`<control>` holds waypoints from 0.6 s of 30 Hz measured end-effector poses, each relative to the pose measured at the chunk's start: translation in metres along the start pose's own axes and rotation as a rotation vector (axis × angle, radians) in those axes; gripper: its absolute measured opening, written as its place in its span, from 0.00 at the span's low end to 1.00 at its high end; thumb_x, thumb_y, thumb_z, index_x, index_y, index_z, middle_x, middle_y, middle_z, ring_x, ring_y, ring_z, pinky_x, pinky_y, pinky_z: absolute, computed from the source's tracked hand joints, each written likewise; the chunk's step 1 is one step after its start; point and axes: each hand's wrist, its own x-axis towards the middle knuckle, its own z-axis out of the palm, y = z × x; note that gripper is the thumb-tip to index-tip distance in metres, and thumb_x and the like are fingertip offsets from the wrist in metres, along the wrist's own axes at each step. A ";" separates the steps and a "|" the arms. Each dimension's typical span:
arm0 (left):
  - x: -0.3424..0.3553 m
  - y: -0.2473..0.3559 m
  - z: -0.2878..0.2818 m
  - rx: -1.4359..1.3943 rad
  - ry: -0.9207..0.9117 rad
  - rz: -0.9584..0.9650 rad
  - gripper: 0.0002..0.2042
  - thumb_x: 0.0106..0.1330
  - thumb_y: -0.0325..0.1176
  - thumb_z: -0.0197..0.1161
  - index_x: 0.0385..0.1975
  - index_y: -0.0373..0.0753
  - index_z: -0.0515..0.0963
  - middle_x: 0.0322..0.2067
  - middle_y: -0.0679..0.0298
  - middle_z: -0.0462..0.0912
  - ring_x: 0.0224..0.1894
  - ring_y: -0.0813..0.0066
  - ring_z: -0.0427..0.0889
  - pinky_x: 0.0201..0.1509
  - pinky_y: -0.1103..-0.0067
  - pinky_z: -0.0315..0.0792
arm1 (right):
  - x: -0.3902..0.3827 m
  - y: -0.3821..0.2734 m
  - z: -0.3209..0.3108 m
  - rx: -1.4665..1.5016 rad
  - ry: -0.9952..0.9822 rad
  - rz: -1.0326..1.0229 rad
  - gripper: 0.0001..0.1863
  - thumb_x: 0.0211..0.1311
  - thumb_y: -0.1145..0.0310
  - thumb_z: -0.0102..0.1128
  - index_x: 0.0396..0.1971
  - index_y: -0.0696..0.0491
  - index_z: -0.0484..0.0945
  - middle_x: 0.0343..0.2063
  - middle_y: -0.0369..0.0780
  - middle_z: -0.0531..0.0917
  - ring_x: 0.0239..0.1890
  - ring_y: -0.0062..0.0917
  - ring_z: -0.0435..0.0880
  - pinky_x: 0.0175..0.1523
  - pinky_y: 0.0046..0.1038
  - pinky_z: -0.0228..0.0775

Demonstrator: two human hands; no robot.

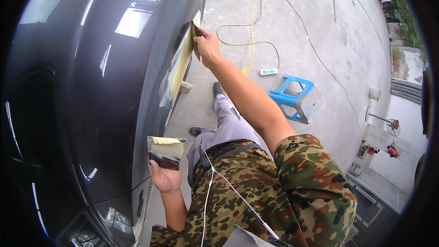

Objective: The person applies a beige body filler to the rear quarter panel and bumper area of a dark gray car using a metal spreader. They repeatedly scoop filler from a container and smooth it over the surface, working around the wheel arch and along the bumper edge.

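Note:
My right hand is closed on a thin dark putty spreader. The spreader's edge lies against the side of a dark grey car, on a long strip of pale yellow putty. Farther back along the strip, the putty is smeared thin over whitish patches. Lower in the picture, my left hand grips a flat putty board by its lower end. A thick ridge of yellow putty lies along the board's far edge. Part of each hand's grip is hidden.
A blue and white step stool lies on its side on the concrete floor to my right. Near it, a white power strip trails a long looping cord. A fan stands at the far right. A small block sits beside the car.

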 end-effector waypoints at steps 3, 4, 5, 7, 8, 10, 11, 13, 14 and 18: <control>-0.020 0.020 -0.023 -0.007 -0.022 -0.015 0.25 0.77 0.41 0.53 0.68 0.34 0.65 0.67 0.57 0.70 0.68 0.60 0.69 0.75 0.62 0.59 | -0.037 0.009 0.014 0.006 0.016 -0.024 0.27 0.61 0.82 0.51 0.63 0.63 0.73 0.50 0.43 0.83 0.48 0.23 0.80 0.55 0.23 0.70; -0.026 0.026 -0.030 -0.005 -0.014 -0.021 0.25 0.77 0.40 0.54 0.68 0.34 0.65 0.67 0.57 0.71 0.68 0.59 0.70 0.74 0.60 0.60 | -0.047 0.013 0.017 -0.008 0.038 -0.057 0.28 0.60 0.82 0.50 0.63 0.62 0.74 0.50 0.43 0.84 0.48 0.23 0.81 0.55 0.24 0.71; -0.031 0.031 -0.037 -0.003 -0.005 -0.028 0.24 0.76 0.40 0.55 0.67 0.35 0.66 0.66 0.57 0.71 0.67 0.58 0.71 0.73 0.58 0.62 | -0.055 0.018 0.021 -0.014 0.046 -0.111 0.28 0.60 0.82 0.50 0.63 0.62 0.74 0.50 0.44 0.84 0.48 0.24 0.81 0.55 0.25 0.71; -0.039 0.037 -0.047 0.002 0.012 -0.034 0.24 0.75 0.39 0.56 0.67 0.35 0.67 0.65 0.56 0.72 0.66 0.57 0.72 0.72 0.57 0.64 | -0.067 0.026 0.027 -0.068 0.064 -0.227 0.28 0.59 0.82 0.50 0.62 0.61 0.75 0.51 0.45 0.84 0.50 0.26 0.81 0.57 0.26 0.71; -0.043 0.040 -0.051 0.004 0.020 -0.035 0.24 0.75 0.40 0.56 0.67 0.35 0.67 0.65 0.56 0.73 0.66 0.56 0.72 0.71 0.56 0.64 | -0.073 0.030 0.029 -0.116 0.074 -0.290 0.28 0.59 0.82 0.50 0.62 0.60 0.75 0.51 0.45 0.84 0.51 0.27 0.81 0.58 0.27 0.71; -0.049 0.047 -0.060 0.018 0.031 -0.044 0.25 0.75 0.40 0.57 0.67 0.34 0.67 0.65 0.56 0.73 0.66 0.56 0.72 0.71 0.56 0.64 | -0.091 0.039 0.033 -0.201 0.097 -0.390 0.26 0.60 0.81 0.51 0.61 0.60 0.76 0.52 0.44 0.83 0.54 0.28 0.80 0.60 0.28 0.70; -0.054 0.050 -0.065 0.024 0.037 -0.049 0.25 0.75 0.40 0.57 0.67 0.34 0.67 0.65 0.56 0.73 0.66 0.57 0.72 0.71 0.57 0.64 | -0.103 0.043 0.035 -0.244 0.104 -0.428 0.25 0.61 0.80 0.52 0.61 0.60 0.76 0.52 0.43 0.82 0.55 0.29 0.80 0.62 0.28 0.69; -0.063 0.056 -0.075 0.035 0.028 -0.057 0.25 0.75 0.40 0.57 0.67 0.34 0.66 0.65 0.55 0.73 0.66 0.57 0.72 0.72 0.57 0.64 | -0.125 0.051 0.041 -0.251 0.098 -0.494 0.24 0.62 0.82 0.52 0.59 0.59 0.77 0.52 0.43 0.81 0.58 0.29 0.78 0.62 0.27 0.69; -0.069 0.058 -0.080 0.040 0.013 -0.061 0.25 0.75 0.40 0.57 0.67 0.34 0.66 0.65 0.55 0.72 0.66 0.57 0.72 0.72 0.57 0.64 | -0.136 0.055 0.045 -0.211 0.097 -0.483 0.24 0.61 0.83 0.52 0.59 0.59 0.77 0.53 0.43 0.80 0.58 0.28 0.78 0.61 0.27 0.70; -0.083 0.069 -0.094 0.053 0.023 -0.065 0.25 0.75 0.40 0.56 0.67 0.34 0.66 0.65 0.55 0.72 0.66 0.57 0.72 0.72 0.57 0.64 | -0.178 0.068 0.059 -0.202 0.093 -0.549 0.26 0.60 0.86 0.52 0.60 0.57 0.77 0.56 0.44 0.79 0.57 0.28 0.79 0.55 0.25 0.73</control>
